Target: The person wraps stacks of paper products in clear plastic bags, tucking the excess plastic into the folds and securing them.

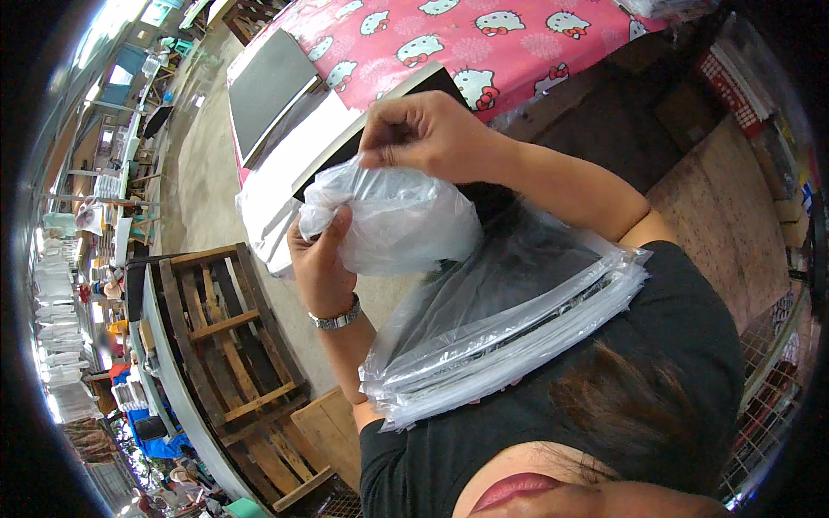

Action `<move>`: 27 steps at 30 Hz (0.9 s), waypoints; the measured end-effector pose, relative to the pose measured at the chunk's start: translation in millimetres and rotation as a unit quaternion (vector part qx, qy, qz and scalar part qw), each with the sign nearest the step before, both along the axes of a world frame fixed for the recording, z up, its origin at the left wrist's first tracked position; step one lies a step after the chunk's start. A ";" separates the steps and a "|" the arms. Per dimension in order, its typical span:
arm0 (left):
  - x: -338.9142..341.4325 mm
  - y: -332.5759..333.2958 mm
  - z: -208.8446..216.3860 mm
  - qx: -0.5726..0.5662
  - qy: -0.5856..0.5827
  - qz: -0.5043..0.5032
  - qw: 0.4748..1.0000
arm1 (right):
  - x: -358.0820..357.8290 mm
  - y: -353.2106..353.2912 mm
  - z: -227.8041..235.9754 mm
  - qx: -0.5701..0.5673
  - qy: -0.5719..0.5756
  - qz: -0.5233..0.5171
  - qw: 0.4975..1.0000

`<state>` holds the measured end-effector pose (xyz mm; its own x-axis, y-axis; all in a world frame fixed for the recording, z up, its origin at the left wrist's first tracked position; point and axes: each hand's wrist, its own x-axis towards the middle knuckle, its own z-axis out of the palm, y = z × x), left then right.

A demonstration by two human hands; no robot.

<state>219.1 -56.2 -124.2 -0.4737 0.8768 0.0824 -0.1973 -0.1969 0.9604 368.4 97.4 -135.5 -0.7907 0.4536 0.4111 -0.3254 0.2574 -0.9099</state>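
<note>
One crumpled clear plastic bag (397, 220) sits between two hands, held up in the air just above a stack of flat clear plastic sleeves (509, 332). The left hand (319, 259), with a metal wristwatch (337, 318) on its wrist, cups the bag from below and from the left, its grip closed on the bunched film, the thumb lying across the bag's left end. The right hand (427, 134) comes down from above, its grip pinched on the gathered top of the same bag near its upper left corner. The bag is puffed and rounded, its long axis running roughly left to right, with the gathered neck pointing up toward the right hand. The stack of sleeves, too many thin layers to count, lies slanted, its long axis going from lower left to upper right, resting against the person's dark shirt (604, 388) and right forearm. Behind the hands one tabletop carries a pink patterned cloth (484, 52), with one grey flat board (272, 82) at its left edge and a white sheet hanging below. To the lower left stands one wooden pallet (229, 337), and bare concrete floor (207, 164) leaves open room between pallet and tabletop.
</note>
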 end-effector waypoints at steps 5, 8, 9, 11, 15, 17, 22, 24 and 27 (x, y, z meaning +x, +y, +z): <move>-3.3 22.6 -11.6 0.023 -0.025 0.005 0.999 | -9.2 -16.5 -1.7 0.064 0.087 -0.118 0.987; 8.2 18.9 -8.3 0.017 0.001 0.012 1.000 | -9.8 -8.7 -10.6 0.055 0.013 -0.086 0.995; -2.1 14.8 -15.2 -0.018 0.037 -0.017 0.999 | -7.7 -2.6 -7.8 0.024 0.052 -0.098 0.994; -7.6 14.7 -19.4 -0.033 0.018 -0.016 0.999 | -2.8 5.8 0.5 -0.023 0.061 -0.112 0.992; -2.8 21.6 -14.6 -0.020 -0.038 0.010 0.999 | -4.3 -2.9 -2.4 0.048 0.047 -0.108 0.992; 2.4 25.8 -13.9 0.012 -0.049 0.013 0.999 | -6.2 4.5 -3.4 0.004 0.042 -0.118 0.992; 6.8 31.0 -16.3 0.091 -0.067 0.012 0.994 | -11.2 12.5 -7.6 -0.077 0.114 -0.078 0.987; 11.0 30.4 -11.0 0.084 -0.063 0.013 0.994 | -7.1 11.1 -0.2 -0.134 0.128 -0.071 0.980; 4.1 29.8 -16.5 0.101 -0.081 -0.053 0.990 | -4.6 10.2 3.5 -0.074 0.102 -0.066 0.990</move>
